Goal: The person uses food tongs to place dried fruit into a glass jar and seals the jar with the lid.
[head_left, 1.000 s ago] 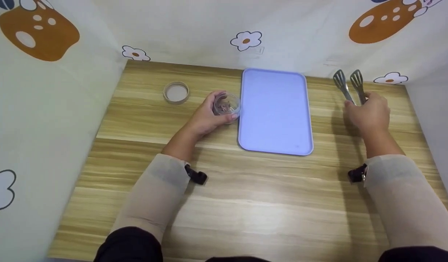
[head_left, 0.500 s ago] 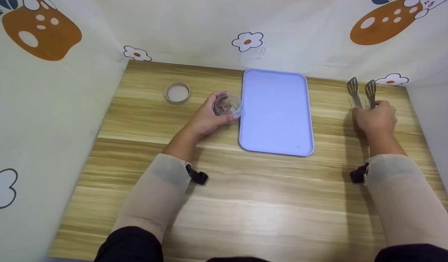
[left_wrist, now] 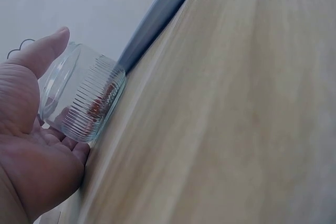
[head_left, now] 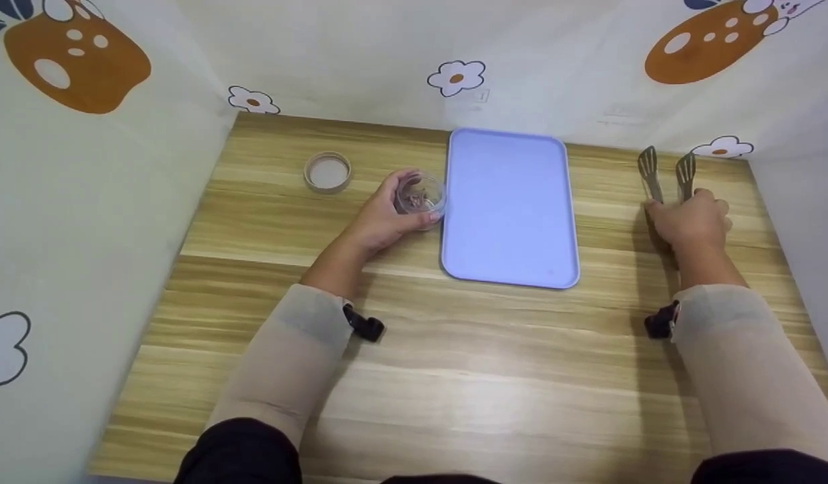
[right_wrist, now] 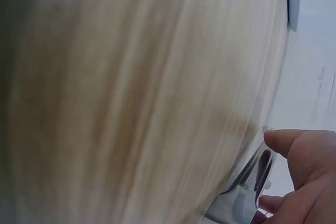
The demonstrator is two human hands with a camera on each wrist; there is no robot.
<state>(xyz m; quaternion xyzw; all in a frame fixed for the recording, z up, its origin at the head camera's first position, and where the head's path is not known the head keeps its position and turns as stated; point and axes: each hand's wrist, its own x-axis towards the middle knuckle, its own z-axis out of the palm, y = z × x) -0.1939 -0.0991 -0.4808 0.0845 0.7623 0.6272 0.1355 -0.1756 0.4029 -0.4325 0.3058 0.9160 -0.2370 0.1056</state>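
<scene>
My left hand [head_left: 380, 218] curls round a clear ribbed glass jar [left_wrist: 86, 98], thumb on the near side and fingers on the far side. The jar stands upright and lidless against the left edge of the blue tray [head_left: 511, 208]. Small reddish-brown bits [left_wrist: 100, 106] lie at its bottom. At the right of the table, my right hand [head_left: 693, 222] holds a pair of metal tongs with dark slotted heads [head_left: 648, 165], thumb on one arm. The heads stand apart and point at the back wall. Most of the handle is hidden beneath the hand.
A round tan-rimmed lid [head_left: 327, 172] lies on the table at the back left. Patterned wall sheets [head_left: 360, 60] close off the back and both sides. The wooden table [head_left: 481, 376] stretches in front of the tray.
My right hand has moved right and slightly toward me with the tongs, then a touch back left. The tong heads stand a little wider apart. My left hand and the jar have stayed put.
</scene>
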